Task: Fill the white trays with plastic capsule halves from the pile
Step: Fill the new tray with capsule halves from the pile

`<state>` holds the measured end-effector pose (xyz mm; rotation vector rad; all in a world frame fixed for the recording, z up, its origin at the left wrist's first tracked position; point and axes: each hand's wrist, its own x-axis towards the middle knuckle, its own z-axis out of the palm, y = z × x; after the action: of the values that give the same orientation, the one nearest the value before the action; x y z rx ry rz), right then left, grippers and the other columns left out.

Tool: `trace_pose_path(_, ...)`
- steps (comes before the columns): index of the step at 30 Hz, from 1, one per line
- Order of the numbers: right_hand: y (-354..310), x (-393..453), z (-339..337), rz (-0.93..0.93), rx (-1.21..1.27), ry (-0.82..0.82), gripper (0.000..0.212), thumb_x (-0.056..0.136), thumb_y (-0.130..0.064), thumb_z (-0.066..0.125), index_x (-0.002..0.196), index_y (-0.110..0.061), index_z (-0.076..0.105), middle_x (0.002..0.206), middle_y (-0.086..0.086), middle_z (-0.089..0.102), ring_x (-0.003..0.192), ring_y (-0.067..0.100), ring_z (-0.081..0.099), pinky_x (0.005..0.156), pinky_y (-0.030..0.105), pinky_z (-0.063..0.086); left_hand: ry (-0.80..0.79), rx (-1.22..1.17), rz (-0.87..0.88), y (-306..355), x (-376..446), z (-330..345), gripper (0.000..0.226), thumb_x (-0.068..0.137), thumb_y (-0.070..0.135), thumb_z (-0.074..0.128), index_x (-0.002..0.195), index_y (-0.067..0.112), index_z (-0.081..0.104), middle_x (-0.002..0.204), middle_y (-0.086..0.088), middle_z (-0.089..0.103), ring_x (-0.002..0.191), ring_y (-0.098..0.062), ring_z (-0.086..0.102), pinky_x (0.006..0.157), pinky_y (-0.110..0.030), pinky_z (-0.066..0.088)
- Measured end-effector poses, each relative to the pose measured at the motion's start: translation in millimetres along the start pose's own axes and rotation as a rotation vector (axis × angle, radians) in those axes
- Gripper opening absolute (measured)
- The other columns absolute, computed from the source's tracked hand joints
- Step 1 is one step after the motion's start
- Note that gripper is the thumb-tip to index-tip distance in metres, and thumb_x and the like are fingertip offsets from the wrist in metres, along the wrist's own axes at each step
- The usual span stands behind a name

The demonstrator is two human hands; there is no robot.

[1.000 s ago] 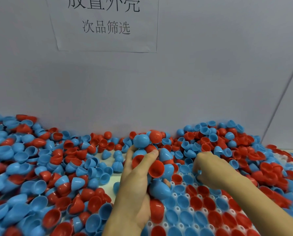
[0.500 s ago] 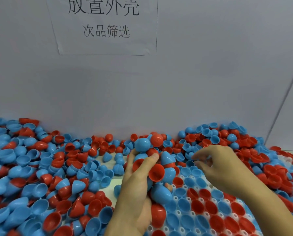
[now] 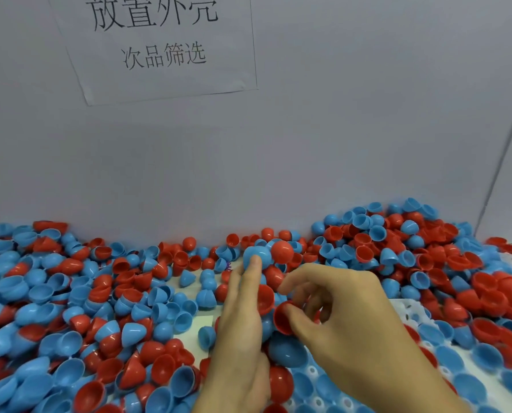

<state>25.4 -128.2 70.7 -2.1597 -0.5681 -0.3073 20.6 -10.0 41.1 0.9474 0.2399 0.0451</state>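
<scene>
White tray (image 3: 409,315), lower right: near cells mostly seated with blue and red capsule halves, several sockets bare, far end buried. Pile (image 3: 70,293) across table (image 3: 193,323): large, plenty left. Left hand (image 3: 242,332): cradling a stack of halves, fingers curled round. Right hand (image 3: 338,317): pinching red half (image 3: 283,318) from that stack. Backdrop: grey wall (image 3: 368,114), taped paper sign (image 3: 159,46) with Chinese text.

Pale tabletop (image 3: 193,321) bare left of the fingers (image 3: 250,281), heaped capsule halves (image 3: 70,308) around, white tray (image 3: 409,314) beyond the fingers' right
</scene>
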Motion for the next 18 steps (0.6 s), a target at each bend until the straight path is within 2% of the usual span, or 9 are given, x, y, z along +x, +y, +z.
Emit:
trace_pose_path(2,1.5,0.0,0.5,0.017,0.029,0.002,0.026,0.079,-0.005,0.074,0.078,-0.031,0.068,0.072,-0.011,0.066,0.053,0.007,0.058,0.052,0.015,0.047,-0.038,-0.047,-0.065,0.9,-2.6,1.0,0.08,0.063,0.067,0.069,0.125,0.018,0.071,0.119,-0.016,0.073,0.108,-0.033,0.071,0.096,-0.047,0.054)
trace_pose_path(4,3.2,0.2,-1.3,0.04,0.102,0.007,0.03,0.081,-0.004,0.073,0.079,-0.033,0.065,0.07,-0.007,0.066,0.049,0.009,0.059,0.048,0.018,0.048,-0.087,-0.078,-0.078,1.1,-3.8,0.8,0.072,0.067,0.066,0.066,0.111,0.009,0.077,0.111,-0.021,0.074,0.103,-0.034,0.073,0.091,-0.046,0.057)
trace_pose_path(6,4.7,0.5,-4.1,0.069,0.159,0.016,0.034,0.083,-0.005,0.072,0.084,-0.037,0.059,0.07,-0.004,0.066,0.049,0.013,0.062,0.045,0.017,0.046,-0.107,-0.08,-0.067,0.7,-2.8,-0.7,0.061,0.076,0.062,0.063,0.106,0.012,0.079,0.112,-0.02,0.074,0.104,-0.034,0.073,0.092,-0.048,0.058)
trace_pose_path(8,6.6,0.2,-7.0,0.091,0.192,0.024,0.039,0.084,-0.006,0.071,0.088,-0.04,0.054,0.072,-0.001,0.067,0.05,0.017,0.064,0.044,0.015,0.044,-0.136,-0.082,-0.034,2.4,-2.8,-1.5,0.051,0.078,0.058,0.06,0.101,0.018,0.081,0.112,-0.017,0.075,0.103,-0.031,0.073,0.084,-0.044,0.062)
trace_pose_path(12,11.2,-1.0,-12.7,0.116,0.244,-0.003,0.036,0.089,-0.004,0.064,0.094,-0.041,0.064,0.074,0.002,0.064,0.053,0.03,0.066,0.043,0.02,0.045,-0.187,-0.119,-0.062,5.1,-4.0,-0.2,0.047,0.083,0.054,0.058,0.102,0.017,0.081,0.113,-0.017,0.075,0.099,-0.031,0.075,0.07,-0.039,0.063)
trace_pose_path(15,13.9,-1.1,-17.9,0.147,0.283,-0.013,0.029,0.091,-0.008,0.066,0.087,-0.035,0.074,0.071,0.0,0.069,0.056,0.017,0.071,0.05,0.027,0.055,-0.178,-0.148,-0.077,5.2,-4.1,-0.2,0.047,0.077,0.052,0.063,0.099,0.015,0.082,0.104,-0.017,0.076,0.079,-0.027,0.076,0.053,-0.032,0.058)
trace_pose_path(18,18.8,-0.9,-26.1,0.188,0.28,-0.003,0.023,0.091,-0.008,0.066,0.089,-0.03,0.075,0.07,-0.004,0.073,0.06,0.013,0.072,0.053,0.02,0.055,-0.119,-0.15,-0.081,6.3,-4.1,-0.8,0.053,0.076,0.051,0.066,0.109,0.012,0.078,0.102,-0.016,0.076,0.076,-0.027,0.074,0.052,-0.033,0.057)
